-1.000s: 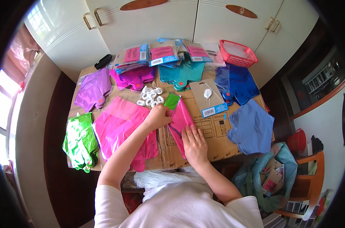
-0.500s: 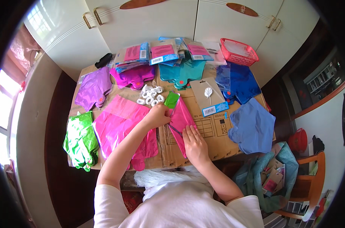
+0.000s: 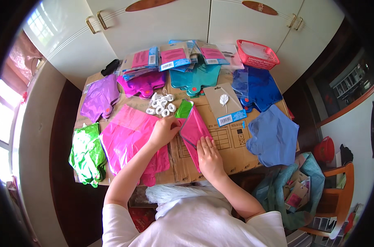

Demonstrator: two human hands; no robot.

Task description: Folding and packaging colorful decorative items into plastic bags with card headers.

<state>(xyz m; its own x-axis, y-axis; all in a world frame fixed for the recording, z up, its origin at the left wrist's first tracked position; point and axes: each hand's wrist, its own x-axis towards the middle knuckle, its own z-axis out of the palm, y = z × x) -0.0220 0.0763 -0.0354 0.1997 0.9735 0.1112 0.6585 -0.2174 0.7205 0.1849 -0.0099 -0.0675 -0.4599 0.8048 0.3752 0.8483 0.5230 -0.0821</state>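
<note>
In the middle of the cardboard lies a folded pink foil balloon, flat and narrow, with a green foil piece at its far end. My left hand is closed in a pinch at its left edge, drawing up a bit of pink film; the fingertips are partly hidden. My right hand lies flat on the near right part of the fold, fingers stretched out. Left of it, partly under my left forearm, spreads a stack of pink foil balloons. Small white string coils sit just beyond my left hand.
Around the cardboard lie green, lilac, purple, teal, dark blue and pale blue foil stacks. A packaging card carries a string coil. Packaged cards and a red basket stand at the back.
My left hand has moved slightly left and nearer, pulling at the foil's left edge. My right hand stays pressed on the fold. The whole view has shifted slightly.
</note>
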